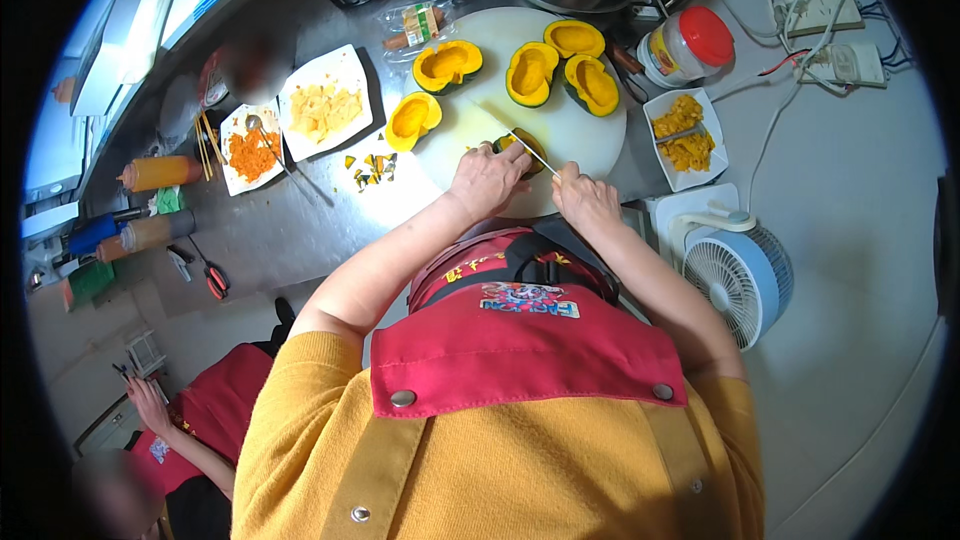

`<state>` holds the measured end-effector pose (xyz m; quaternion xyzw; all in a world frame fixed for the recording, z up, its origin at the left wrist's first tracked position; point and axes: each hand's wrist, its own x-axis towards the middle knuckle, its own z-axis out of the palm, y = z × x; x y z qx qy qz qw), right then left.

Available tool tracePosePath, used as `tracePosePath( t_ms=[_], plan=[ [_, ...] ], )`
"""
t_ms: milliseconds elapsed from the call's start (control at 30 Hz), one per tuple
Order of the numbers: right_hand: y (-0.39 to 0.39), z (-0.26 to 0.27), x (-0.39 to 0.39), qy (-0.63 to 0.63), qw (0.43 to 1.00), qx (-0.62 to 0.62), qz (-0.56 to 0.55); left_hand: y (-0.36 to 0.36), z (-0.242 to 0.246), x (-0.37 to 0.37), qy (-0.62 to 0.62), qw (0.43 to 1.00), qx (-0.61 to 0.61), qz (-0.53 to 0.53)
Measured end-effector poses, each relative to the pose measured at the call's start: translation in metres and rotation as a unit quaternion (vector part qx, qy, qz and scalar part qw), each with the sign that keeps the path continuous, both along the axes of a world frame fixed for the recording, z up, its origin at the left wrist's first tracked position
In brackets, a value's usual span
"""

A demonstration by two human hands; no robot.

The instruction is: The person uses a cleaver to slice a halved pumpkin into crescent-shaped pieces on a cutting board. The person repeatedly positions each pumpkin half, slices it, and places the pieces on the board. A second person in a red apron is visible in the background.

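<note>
On a round white cutting board (577,142), my left hand (487,178) presses a green-skinned squash piece (534,146) against the surface. A knife (517,136) is in my right hand (586,199), and its blade lies across the piece, close to my left fingertips. How deep the blade sits cannot be seen. Hollowed squash halves with yellow flesh rest farther back: a group of three, including one half (531,75), on the right and two, including one half (412,121), on the left. Small cut bits of squash skin (371,171) lie on the metal counter left of the board.
To the left are a plate of pale slices (326,109) and a dish of orange mince (255,154) with a spoon. A bowl of yellow mash (682,136), a red-lidded jar (690,45) and a fan (731,281) are at right. Another person (202,405) stands lower left.
</note>
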<state>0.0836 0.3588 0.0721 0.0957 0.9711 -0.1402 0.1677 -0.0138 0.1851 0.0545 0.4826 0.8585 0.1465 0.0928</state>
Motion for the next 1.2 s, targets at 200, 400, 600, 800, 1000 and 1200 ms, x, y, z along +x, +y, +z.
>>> tracePosePath(
  t_ms=[200,400,600,800,1000,1200],
  plan=[
    [-0.001,0.000,-0.003,-0.052,0.998,-0.013,0.010,-0.003,-0.005,-0.002,0.018,1.000,0.002,-0.017],
    [0.014,-0.050,0.010,-0.022,0.998,-0.043,-0.029,-0.010,-0.012,0.003,0.003,0.999,0.043,-0.008],
    [0.013,-0.075,0.017,0.049,0.997,-0.063,-0.015,-0.043,-0.037,0.029,0.020,0.997,0.057,0.046],
    [0.014,-0.014,0.024,0.125,0.991,-0.042,0.012,-0.028,-0.029,0.020,0.025,0.996,0.071,0.051],
    [0.010,0.011,0.040,0.134,0.990,-0.033,0.041,-0.020,-0.022,0.018,0.042,0.996,0.067,0.043],
    [0.007,0.012,0.038,0.046,0.997,-0.042,0.038,-0.014,-0.018,0.015,0.019,0.999,0.031,0.036]
  ],
)
